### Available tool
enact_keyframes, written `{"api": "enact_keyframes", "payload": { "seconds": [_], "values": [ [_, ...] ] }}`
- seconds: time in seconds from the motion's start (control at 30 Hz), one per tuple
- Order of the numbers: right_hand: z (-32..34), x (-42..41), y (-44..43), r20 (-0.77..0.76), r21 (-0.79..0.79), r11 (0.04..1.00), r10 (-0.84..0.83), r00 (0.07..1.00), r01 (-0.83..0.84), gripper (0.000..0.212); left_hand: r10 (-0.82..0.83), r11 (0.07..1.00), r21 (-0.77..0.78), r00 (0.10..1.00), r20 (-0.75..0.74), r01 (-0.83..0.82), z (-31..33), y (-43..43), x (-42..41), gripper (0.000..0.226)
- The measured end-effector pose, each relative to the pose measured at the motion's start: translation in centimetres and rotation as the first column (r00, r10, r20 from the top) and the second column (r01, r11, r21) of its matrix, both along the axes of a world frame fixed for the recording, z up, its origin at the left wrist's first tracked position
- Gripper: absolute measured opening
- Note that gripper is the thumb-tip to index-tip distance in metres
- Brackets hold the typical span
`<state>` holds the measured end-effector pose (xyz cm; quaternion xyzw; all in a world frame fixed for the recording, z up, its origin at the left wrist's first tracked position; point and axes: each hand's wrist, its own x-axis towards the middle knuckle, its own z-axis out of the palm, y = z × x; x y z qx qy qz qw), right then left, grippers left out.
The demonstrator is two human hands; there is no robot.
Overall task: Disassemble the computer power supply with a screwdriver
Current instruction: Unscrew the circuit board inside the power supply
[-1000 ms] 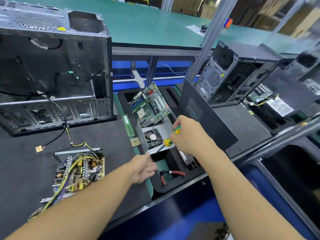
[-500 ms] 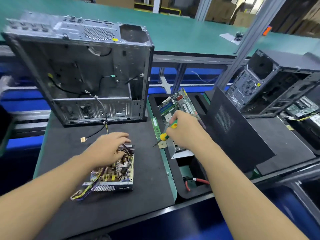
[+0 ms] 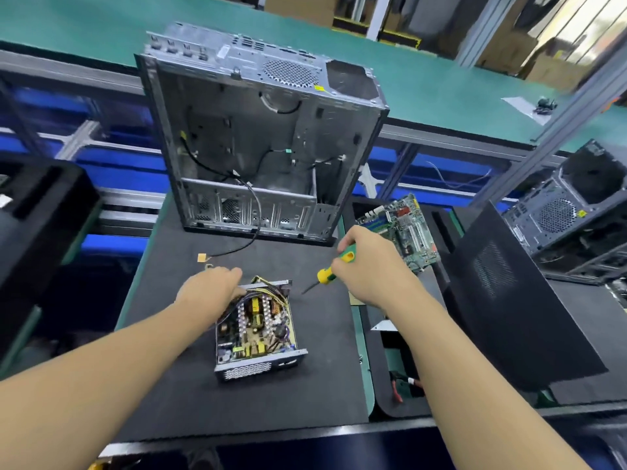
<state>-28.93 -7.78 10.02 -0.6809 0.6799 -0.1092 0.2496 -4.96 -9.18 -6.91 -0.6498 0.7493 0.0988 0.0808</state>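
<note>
**Opened power supply steadied on bench, screwdriver held ready**

A computer power supply (image 3: 258, 330), its cover off and its circuit board, yellow wires and coils exposed, is seen lying on a black mat (image 3: 237, 401) near the front middle of the workbench. The left hand (image 3: 212, 290) is laid on the unit's far left corner, with the fingers reaching over the rim and the wire bundle; whether they are closed round anything cannot be told from this angle. A yellow-and-green screwdriver (image 3: 326, 275) is gripped in the right hand (image 3: 369, 269), the fingers wrapped round the handle. Its dark shaft is pointed down and to the left, and the tip is held just beside the unit's far right corner, apart from it.

Behind the power supply, an emptied computer case (image 3: 258, 140) is stood upright at the far edge of the mat, with loose black cables trailing out of it. To the right, a motherboard (image 3: 403, 228) is propped in a black foam tray (image 3: 383, 401), where red-handled pliers (image 3: 400, 388) are also lying. A black side panel (image 3: 519, 300) is leaned beyond that, with a second case (image 3: 576, 212) at the far right.
</note>
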Motion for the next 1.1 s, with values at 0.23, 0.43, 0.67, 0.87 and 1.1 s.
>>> {"api": "enact_keyframes", "payload": {
  "seconds": [0.23, 0.43, 0.67, 0.87, 1.1],
  "values": [
    [0.0, 0.3, 0.0, 0.043, -0.026, 1.0, -0.01, 0.999, 0.011, 0.01, 0.382, 0.924, 0.039, 0.912, -0.151, -0.381, -0.8, 2.1, -3.2, 0.043],
    [-0.1, -0.2, 0.4, 0.018, -0.017, 0.999, 0.028, 0.999, -0.028, 0.012, 0.653, 0.754, 0.215, 0.671, -0.353, -0.621, -0.3, 2.6, -3.1, 0.029],
    [-1.8, 0.5, 0.7, -0.029, -0.006, 0.995, 0.099, 0.995, -0.099, 0.012, 0.172, 0.933, -0.311, 0.983, -0.066, -0.184, 2.5, 1.1, -4.3, 0.038],
    [-2.8, 0.4, 0.5, -0.067, -0.008, 0.993, 0.119, 0.991, -0.119, 0.014, 0.191, 0.96, 0.183, 0.975, 0.117, -0.21, 1.4, -1.8, -5.0, 0.121],
    [-3.9, 0.8, -0.2, -0.064, 0.027, 0.992, 0.124, 0.99, -0.123, 0.015, 0.134, 0.949, 0.28, 0.989, 0.056, -0.144, -1.2, -2.2, -2.5, 0.131]
  ]
}}
